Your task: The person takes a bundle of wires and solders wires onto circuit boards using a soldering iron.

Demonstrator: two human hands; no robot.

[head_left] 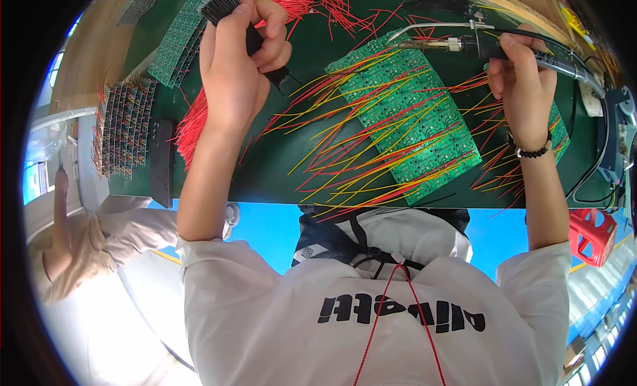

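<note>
My left hand (233,77) is closed around a bundle of thin black wires (220,5), held above the table left of the circuit board. In my right hand (529,87) is a soldering iron (472,46), with a thin bent metal tube (434,25) along it. Its tip points left over the far end of a green circuit board panel (426,69). Rows of red and yellow wires (345,167) stick out from that panel toward the left. Partly behind my right wrist lies another green board (561,130) with similar wires.
Loose red wires (298,2) lie at the back of the green table (265,180), more red wires (191,130) by my left forearm. Stacked boards (174,51) and wired boards (123,128) stand left, near a black block (161,163). A red stool (592,236) stands right; another person (79,246) is left.
</note>
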